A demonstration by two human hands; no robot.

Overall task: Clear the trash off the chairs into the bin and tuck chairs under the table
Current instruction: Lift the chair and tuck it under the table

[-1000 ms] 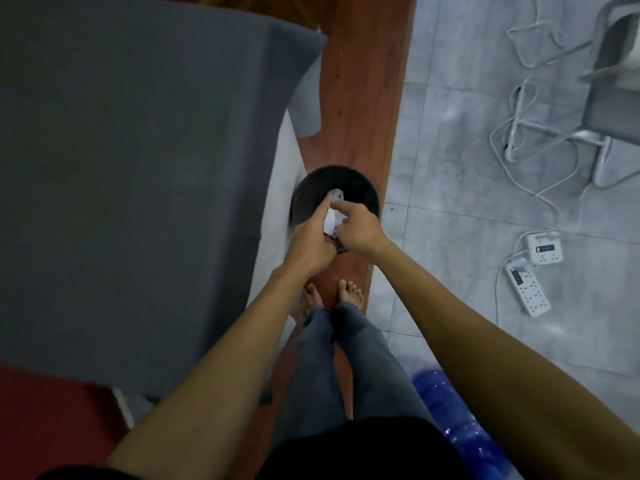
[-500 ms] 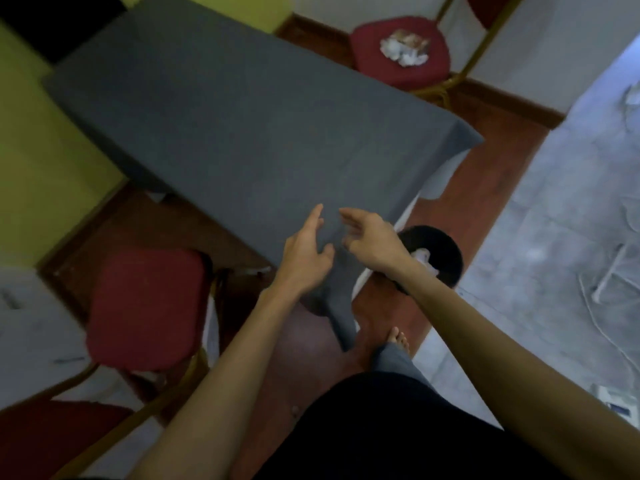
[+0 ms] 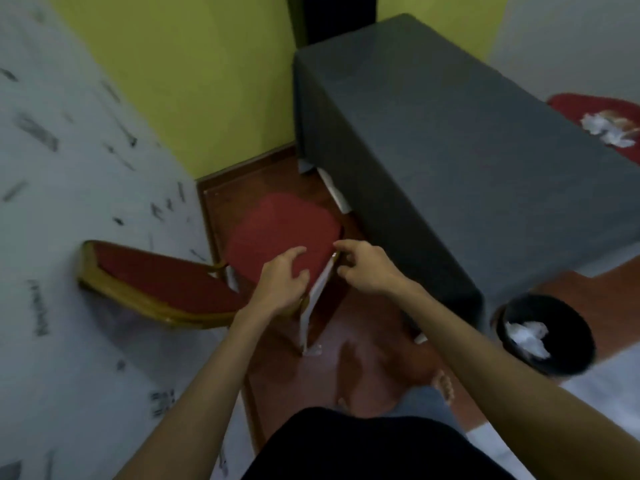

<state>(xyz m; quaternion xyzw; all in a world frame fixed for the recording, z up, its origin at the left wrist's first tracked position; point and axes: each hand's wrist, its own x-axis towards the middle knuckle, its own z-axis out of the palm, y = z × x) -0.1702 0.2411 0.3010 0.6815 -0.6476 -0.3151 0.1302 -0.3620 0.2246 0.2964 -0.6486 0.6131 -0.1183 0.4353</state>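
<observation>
A red-cushioned chair with a gold frame stands just left of the grey-clothed table, its seat bare. My left hand hovers over the seat's near edge, fingers spread and empty. My right hand hangs beside it at the seat's right corner, fingers loosely curled, holding nothing. The black bin sits on the floor at the right, by the table's near corner, with crumpled white paper inside. A second red chair past the table's far right carries crumpled paper trash.
A yellow-green wall and a white marked wall close in the corner on the left. The chair's red backrest leans toward the white wall. Red-brown floor runs beneath me, my bare foot near the bin.
My view swung from the bin to the chair on the left. Both hands let the paper drop into the bin and moved, empty, over the red seat.
</observation>
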